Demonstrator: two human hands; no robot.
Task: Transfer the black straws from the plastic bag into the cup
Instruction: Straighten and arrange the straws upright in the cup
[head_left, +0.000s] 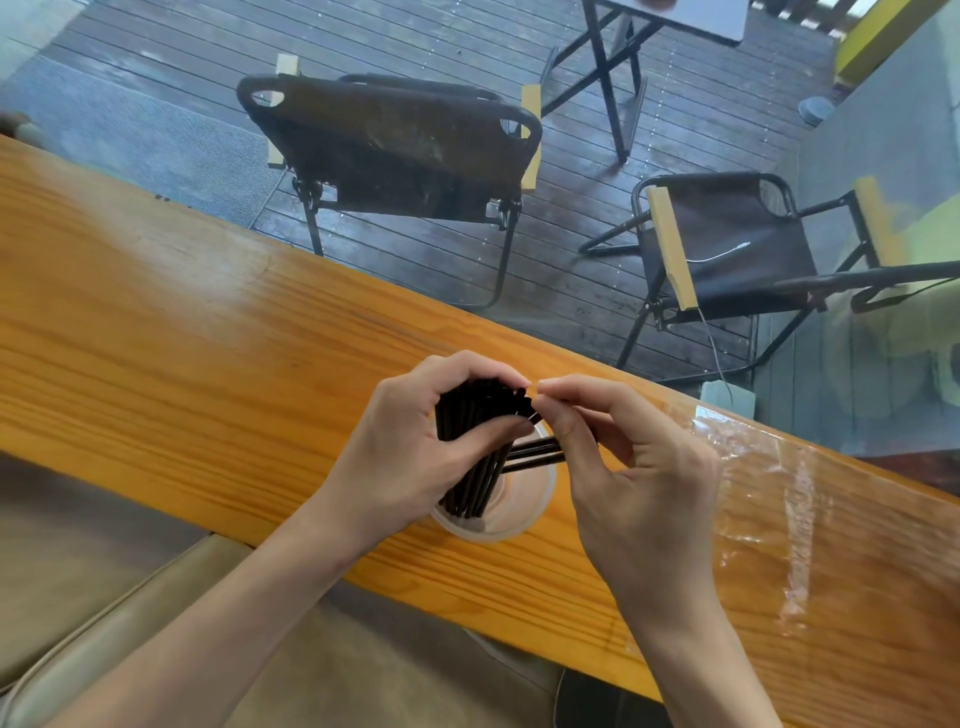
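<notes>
— Most of the black straws (470, 441) stand bunched in the cup (511, 512) now, my left hand (415, 441) curled around the upper part of the bundle, thumb on the near side, fingers over the far side. Two strays lie nearly flat across the rim toward my right hand (639, 462).

— And the right?

— Fingertips pinched at the strays' ends, right beside the top of the bundle. Exactly how many it holds I cannot tell; the fingers hide that.

— The bag?

— The plastic bag (769, 467) lies flat on the wooden counter (182, 338), to the right of the cup, apart from it. It looks emptied, though glare hides parts.

— How would you finish the step?

— Loosen the left grip slightly so a gap opens, tip the strays upright with the right, feed their low ends down inside the rim, then close the left around the lot. Keep the pull light; the cup looks thin and light, so a sideways tug on the bundle might tip it.

— Room?

— Plenty leftward along the counter. The far edge runs close behind the cup, with decking (571, 130) and folding chairs (395, 145) below it, so nothing should be nudged that way. The near edge is close to my wrists. Best to work straight up and down.
</notes>
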